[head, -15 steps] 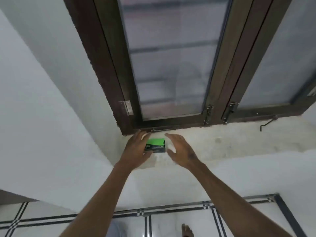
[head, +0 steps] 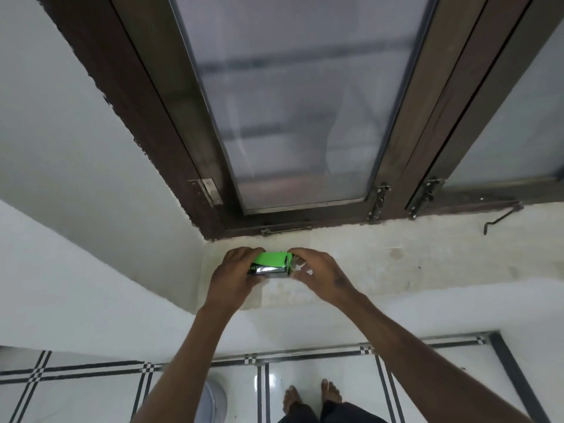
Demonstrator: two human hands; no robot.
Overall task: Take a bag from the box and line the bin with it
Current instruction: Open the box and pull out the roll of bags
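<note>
A small green and black box of bags is held just above the white window sill, close to the sill's left corner. My left hand grips the box's left end, fingers over its top and thumb below. My right hand holds the right end, where a small flap stands open between its fingertips. A rounded grey rim, perhaps the bin, shows on the floor behind my left forearm, mostly hidden.
A dark wooden window frame with frosted panes rises right behind the sill. A metal stay hook lies on the sill at the right. Below are white floor tiles with black lines, and my bare feet.
Both hands have closed in on the box and taken hold of it at its two ends. The flap at the right end now stands open.
</note>
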